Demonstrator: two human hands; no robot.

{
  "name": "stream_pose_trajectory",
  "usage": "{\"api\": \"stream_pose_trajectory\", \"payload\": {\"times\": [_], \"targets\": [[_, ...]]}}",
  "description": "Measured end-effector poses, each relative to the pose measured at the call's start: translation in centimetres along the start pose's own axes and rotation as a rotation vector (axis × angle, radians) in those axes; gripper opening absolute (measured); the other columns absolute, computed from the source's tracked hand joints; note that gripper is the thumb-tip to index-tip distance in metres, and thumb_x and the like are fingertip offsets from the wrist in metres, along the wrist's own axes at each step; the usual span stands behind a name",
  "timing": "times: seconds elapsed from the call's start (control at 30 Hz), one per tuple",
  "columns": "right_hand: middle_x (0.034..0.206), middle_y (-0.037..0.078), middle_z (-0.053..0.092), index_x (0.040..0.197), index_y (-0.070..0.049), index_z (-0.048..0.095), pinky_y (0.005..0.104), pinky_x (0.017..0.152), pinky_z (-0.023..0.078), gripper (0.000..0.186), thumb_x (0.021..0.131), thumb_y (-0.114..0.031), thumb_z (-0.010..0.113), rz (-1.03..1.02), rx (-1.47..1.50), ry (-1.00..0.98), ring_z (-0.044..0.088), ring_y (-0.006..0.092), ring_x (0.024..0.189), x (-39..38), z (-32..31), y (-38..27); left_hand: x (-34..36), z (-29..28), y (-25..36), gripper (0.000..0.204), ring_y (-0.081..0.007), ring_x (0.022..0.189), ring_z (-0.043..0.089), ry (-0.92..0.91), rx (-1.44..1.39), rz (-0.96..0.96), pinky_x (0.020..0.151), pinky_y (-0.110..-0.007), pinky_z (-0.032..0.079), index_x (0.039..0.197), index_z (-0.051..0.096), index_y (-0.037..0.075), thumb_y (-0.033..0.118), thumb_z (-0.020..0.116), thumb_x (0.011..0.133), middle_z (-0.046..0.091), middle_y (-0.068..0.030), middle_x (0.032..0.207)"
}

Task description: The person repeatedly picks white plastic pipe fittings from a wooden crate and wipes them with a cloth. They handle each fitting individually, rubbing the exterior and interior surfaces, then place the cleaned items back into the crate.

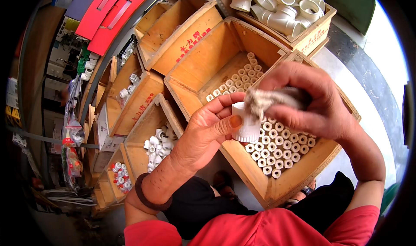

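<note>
My left hand (201, 131) is closed around a white ribbed plastic pipe fitting (248, 132), with the thumb pressed on its side. Folded in my right hand (323, 103) is a dirty off-white rag (268, 100), its end against the fitting's upper part. Both hands are above a divided wooden box (242, 170). Rows of small white fittings with round holes (277, 148) stand inside it, in the near compartment and the far one. My right hand and the rag hide part of the box.
Large white pipe fittings (284, 21) fill a wooden crate at the far right. To the left, further wooden bins hold white fittings (158, 146) and red-and-white ones (122, 176). A shelf with red boxes (117, 18) rises at the far left; bagged parts (71, 146) hang below.
</note>
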State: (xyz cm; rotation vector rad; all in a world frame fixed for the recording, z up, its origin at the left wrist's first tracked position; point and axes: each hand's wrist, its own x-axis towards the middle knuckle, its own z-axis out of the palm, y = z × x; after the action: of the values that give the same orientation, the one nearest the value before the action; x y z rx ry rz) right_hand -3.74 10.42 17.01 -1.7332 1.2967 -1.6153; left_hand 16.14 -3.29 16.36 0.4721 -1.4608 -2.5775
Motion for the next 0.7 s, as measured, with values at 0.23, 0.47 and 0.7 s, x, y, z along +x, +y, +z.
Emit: {"api": "stream_pose_trajectory", "payload": {"times": [0.23, 0.47, 0.7], "targets": [[0.097, 0.012, 0.066, 0.104, -0.003, 0.061, 0.0329, 0.077, 0.053, 0.029, 0.079, -0.009, 0.073, -0.071, -0.183, -0.056, 0.066, 0.0245, 0.091, -0.4, 1.3, -0.2, 0.1, 0.4, 0.0, 0.059, -0.0183, 0.113, 0.058, 0.081, 0.015, -0.003, 0.095, -0.035, 0.048, 0.135, 0.044, 0.002, 0.022, 0.071, 0.087, 0.059, -0.0087, 0.123], [0.1, 0.008, 0.063, 0.108, -0.002, 0.058, 0.0291, 0.078, 0.052, 0.029, 0.083, -0.01, 0.07, 0.046, 0.024, -0.008, 0.064, 0.0171, 0.092, -0.7, 1.9, 0.2, -0.1, 0.4, -0.3, 0.055, -0.0203, 0.112, 0.058, 0.034, -0.012, -0.042, 0.089, -0.035, 0.051, 0.134, 0.045, 0.003, 0.034, 0.062, 0.093, 0.058, -0.0097, 0.124], [0.1, 0.004, 0.058, 0.108, -0.002, 0.057, 0.0249, 0.082, 0.047, 0.029, 0.085, -0.015, 0.069, 0.103, 0.179, 0.058, 0.057, 0.0115, 0.092, -0.8, 1.3, 0.8, 0.2, 0.8, -0.3, 0.053, -0.0259, 0.107, 0.061, -0.03, -0.054, -0.02, 0.087, -0.041, 0.054, 0.138, 0.04, 0.003, 0.025, 0.06, 0.094, 0.057, -0.014, 0.123]]}}
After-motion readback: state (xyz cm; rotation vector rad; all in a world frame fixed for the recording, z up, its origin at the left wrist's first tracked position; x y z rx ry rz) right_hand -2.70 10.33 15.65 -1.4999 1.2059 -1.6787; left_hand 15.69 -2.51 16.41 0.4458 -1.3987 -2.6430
